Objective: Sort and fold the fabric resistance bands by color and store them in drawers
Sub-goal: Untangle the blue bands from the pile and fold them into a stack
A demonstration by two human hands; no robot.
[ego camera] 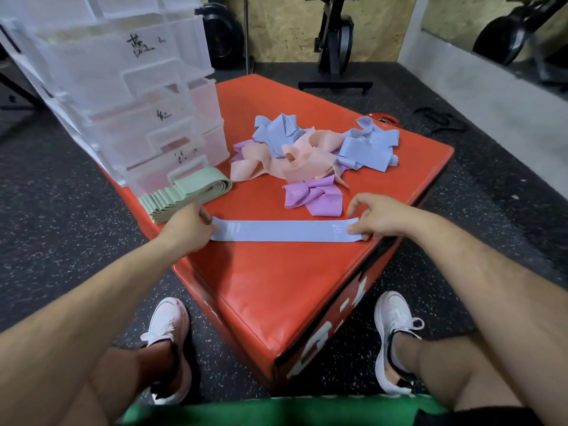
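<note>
A light blue band (282, 231) lies flat and stretched out across the red box (276, 287) near me. My left hand (187, 227) pinches its left end. My right hand (373, 218) holds its right end with curled fingers pressing on the cloth. Behind it sits a loose heap of bands: blue (367, 146), peach (304, 158) and purple (313, 196). A row of folded green bands (184, 195) lies at the left, in front of the clear plastic drawer unit (129, 96), whose drawers are closed.
The red box stands on a dark speckled gym floor (61, 210). My two feet in white shoes (167, 342) flank its near corner. An exercise bike (335, 41) stands behind, and a grey wall ledge (491, 87) runs along the right.
</note>
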